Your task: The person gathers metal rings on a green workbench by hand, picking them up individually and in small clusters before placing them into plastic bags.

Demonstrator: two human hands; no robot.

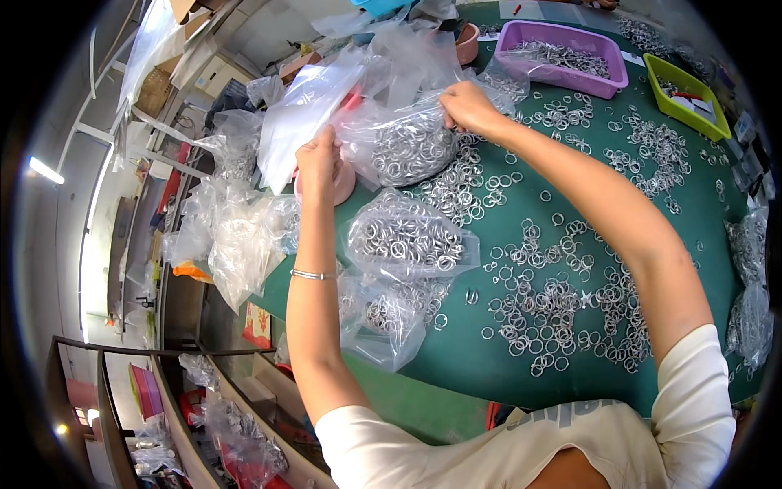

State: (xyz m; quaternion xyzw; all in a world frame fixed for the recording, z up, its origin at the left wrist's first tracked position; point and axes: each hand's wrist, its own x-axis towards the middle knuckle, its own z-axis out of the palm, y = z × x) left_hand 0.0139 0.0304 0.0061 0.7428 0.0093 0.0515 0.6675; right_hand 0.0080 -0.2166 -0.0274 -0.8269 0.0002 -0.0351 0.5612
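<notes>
At the far side of the table, my right hand (pixel 469 107) is closed on the gathered edge of a clear plastic bag (pixel 411 151) filled with silver metal rings. My left hand (pixel 319 156) is pinched at the bag's left side, beside white plastic sheets (pixel 309 110) and above a pink tub (pixel 342 183). Its fingertips seem to hold the bag's edge. The bag rests on the table between both hands. Nearer me sit a second bag of rings (pixel 407 238) and a third, looser bag (pixel 383 318). Loose rings (pixel 538 314) lie scattered under and right of my right arm.
A purple bin (pixel 562 77) of metal parts and a lime-green bin (pixel 688 106) stand on the green table (pixel 489 383) at the far right. Crumpled clear bags (pixel 240 236) crowd its left edge. Filled bags (pixel 748 318) line the right edge. Shelving (pixel 187 391) stands lower left.
</notes>
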